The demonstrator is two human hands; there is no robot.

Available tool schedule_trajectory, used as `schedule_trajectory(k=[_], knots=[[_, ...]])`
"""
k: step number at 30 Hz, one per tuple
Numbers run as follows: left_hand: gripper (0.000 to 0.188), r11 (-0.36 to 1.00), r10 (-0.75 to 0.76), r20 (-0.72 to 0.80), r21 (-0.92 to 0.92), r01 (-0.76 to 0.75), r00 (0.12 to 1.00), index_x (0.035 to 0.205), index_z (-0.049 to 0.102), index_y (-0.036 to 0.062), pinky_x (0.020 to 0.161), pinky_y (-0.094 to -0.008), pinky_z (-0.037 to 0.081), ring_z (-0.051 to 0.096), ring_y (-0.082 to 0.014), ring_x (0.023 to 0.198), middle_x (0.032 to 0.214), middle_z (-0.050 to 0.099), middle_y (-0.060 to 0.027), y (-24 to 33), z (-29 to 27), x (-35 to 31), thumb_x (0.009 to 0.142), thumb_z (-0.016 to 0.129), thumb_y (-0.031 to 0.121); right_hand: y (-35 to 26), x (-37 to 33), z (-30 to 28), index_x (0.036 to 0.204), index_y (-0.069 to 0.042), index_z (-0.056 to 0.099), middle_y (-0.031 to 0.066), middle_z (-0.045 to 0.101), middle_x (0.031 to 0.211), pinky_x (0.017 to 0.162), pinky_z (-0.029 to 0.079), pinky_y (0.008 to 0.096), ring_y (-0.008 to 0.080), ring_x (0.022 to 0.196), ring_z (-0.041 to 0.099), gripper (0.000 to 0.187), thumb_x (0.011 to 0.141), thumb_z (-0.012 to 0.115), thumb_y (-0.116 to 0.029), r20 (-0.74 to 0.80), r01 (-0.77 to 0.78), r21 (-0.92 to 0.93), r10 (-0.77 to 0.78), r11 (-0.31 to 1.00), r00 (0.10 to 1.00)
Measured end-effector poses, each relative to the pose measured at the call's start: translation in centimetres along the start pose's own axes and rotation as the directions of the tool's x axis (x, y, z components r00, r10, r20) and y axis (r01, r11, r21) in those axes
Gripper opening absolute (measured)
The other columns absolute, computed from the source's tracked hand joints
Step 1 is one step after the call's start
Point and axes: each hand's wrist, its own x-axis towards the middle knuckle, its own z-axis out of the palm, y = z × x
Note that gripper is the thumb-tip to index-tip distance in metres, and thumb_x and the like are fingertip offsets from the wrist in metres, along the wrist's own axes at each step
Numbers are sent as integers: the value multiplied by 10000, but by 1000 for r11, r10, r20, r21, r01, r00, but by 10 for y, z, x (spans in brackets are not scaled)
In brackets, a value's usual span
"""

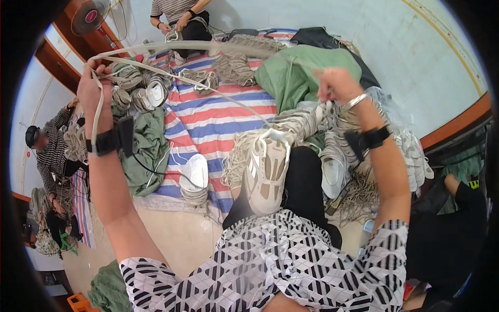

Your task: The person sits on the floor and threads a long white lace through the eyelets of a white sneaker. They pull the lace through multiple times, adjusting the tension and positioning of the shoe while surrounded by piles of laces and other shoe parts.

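Note:
A beige and white sneaker upper (266,171) rests on my lap, its toe end toward my body. From its top a cream shoelace (208,87) runs up to my left hand (96,78), raised far out to the left. My left fingers are closed on the lace, and a loose length hangs down along the wrist. Another stretch of lace, smeared by motion, arcs across to my right hand (337,86), held up at the right. The right fingers are curled in a pinch where that lace leads; they are partly blurred.
Piles of stacked shoe uppers (299,125) and bundled laces (241,156) lie by my knees. A white-lined upper stack (195,179) stands left on the striped sheet (218,112). Green cloth (296,73) covers something ahead. Other people (179,15) sit working ahead and left, near a fan (89,18).

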Motion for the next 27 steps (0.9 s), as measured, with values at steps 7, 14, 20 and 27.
schedule_trajectory(k=[7, 14, 20, 27], knots=[[236, 999, 33, 65, -16, -32, 997, 976, 568, -11, 591, -286, 382, 448, -115, 629, 922, 595, -102, 16, -62, 32, 1023, 440, 181, 30, -15, 14, 730, -40, 592, 59, 610, 659, 540, 502, 277, 130, 583, 598, 374, 964, 542, -328, 370, 186, -197, -102, 963, 923], [281, 505, -46, 213, 848, -161, 976, 841, 672, 11, 494, -284, 387, 472, -112, 514, 754, 602, -51, -37, -84, 8, 917, 487, 207, 0, 21, 17, 599, -85, 440, 46, 505, 585, 506, 461, 318, 189, 528, 557, 403, 961, 483, -255, -98, 284, 518, -274, 807, 957], [324, -391, -363, 363, 777, -494, 858, 1104, 656, 60, 839, -434, 500, 643, -370, 940, 1032, 682, -158, -139, -56, -80, 851, 662, 262, -69, 6, 25, 660, -104, 504, 9, 507, 579, 486, 445, 242, 104, 554, 554, 405, 939, 602, -380, -102, 446, 407, -446, 797, 889], [280, 766, -343, 798, 543, -343, 496, 1133, 658, 46, 854, -405, 500, 650, -346, 988, 991, 688, -198, -279, 70, -216, 866, 577, 68, -124, -13, 41, 650, -107, 483, -42, 407, 571, 471, 415, 225, 80, 516, 493, 425, 941, 615, -387, -51, 456, 259, -459, 852, 887]])
